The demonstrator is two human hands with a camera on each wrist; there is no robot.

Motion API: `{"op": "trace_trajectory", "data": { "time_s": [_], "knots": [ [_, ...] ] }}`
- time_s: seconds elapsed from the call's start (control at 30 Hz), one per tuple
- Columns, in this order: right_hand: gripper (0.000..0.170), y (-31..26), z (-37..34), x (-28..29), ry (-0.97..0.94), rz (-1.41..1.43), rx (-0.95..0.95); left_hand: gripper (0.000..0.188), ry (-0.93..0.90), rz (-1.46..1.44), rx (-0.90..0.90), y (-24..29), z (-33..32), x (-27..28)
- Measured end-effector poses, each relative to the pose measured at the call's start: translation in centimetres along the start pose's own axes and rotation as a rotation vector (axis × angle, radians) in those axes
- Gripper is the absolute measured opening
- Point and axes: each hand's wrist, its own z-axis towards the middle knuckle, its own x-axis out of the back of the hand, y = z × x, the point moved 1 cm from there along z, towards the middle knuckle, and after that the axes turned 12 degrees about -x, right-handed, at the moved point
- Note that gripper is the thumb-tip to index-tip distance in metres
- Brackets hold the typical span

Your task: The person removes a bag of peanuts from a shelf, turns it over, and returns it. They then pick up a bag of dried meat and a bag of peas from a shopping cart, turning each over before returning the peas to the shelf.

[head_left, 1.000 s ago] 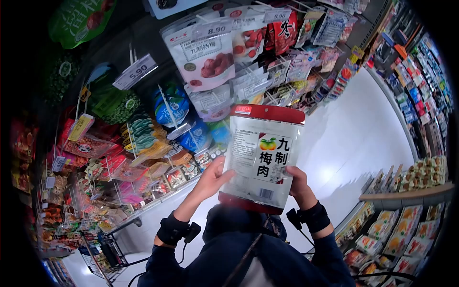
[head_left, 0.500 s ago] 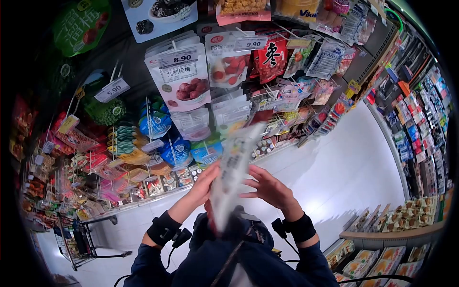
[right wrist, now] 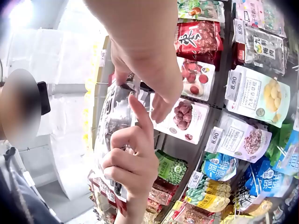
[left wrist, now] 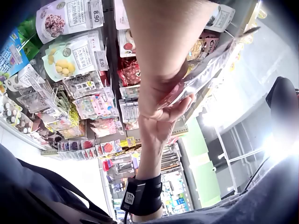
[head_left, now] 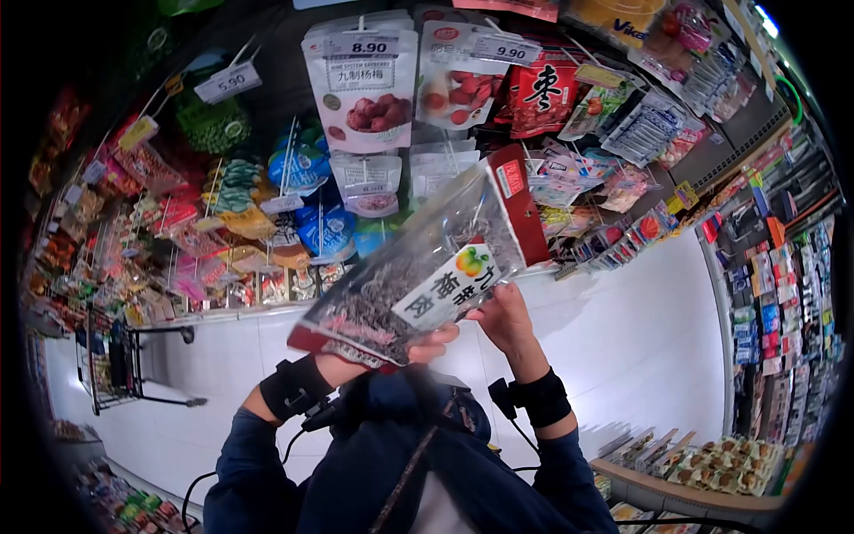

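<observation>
- Clear film with dark-red ends makes up the plum-meat pouch (head_left: 391, 285), labelled 九制梅肉; dark shreds show through its front.
- It slants in mid-air before the hanging snacks, above the pale floor (head_left: 623, 356).
- The left hand (right wrist: 133, 161) has its grip curled round the pouch.
- The right hand (head_left: 505, 320) touches the pouch's edge towards its upper end; whether that grip pinches, I cannot tell.
- Behind hang bayberry pouches (head_left: 365, 89) tagged 8.90 and a red jujube bag (head_left: 543, 89); the right wrist view adds a hanging 九制梅肉 packet (right wrist: 265, 50).
- A second ago the pouch's white printed back showed; half a second ago it was edge-on, the right hand's fingers spread.
</observation>
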Motion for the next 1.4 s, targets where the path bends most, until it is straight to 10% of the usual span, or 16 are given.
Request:
{"op": "trace_trajectory", "data": {
  "time_s": [0.3,0.57,0.87,1.4],
  "knots": [
    [0.055,-0.7,-1.1,-0.3,0.149,-0.123,0.167,0.054,-0.121,0.065,0.079,-2.6,1.3,1.3],
    [0.045,-2.6,-2.4,1.0,0.213,-0.215,0.179,0.055,0.409,0.589,-0.315,1.5,-1.9,0.1],
    [0.033,-1.4,-1.9,1.0,0.289,-0.181,0.028,0.043,0.442,1.137,-0.364,0.6,-5.2,-0.8],
    [0.054,4.4,-7.9,-3.2,-0.004,-0.179,-0.073,0.043,0.466,0.903,-0.609,-8.0,-13.8,-1.8]
  ]
}}
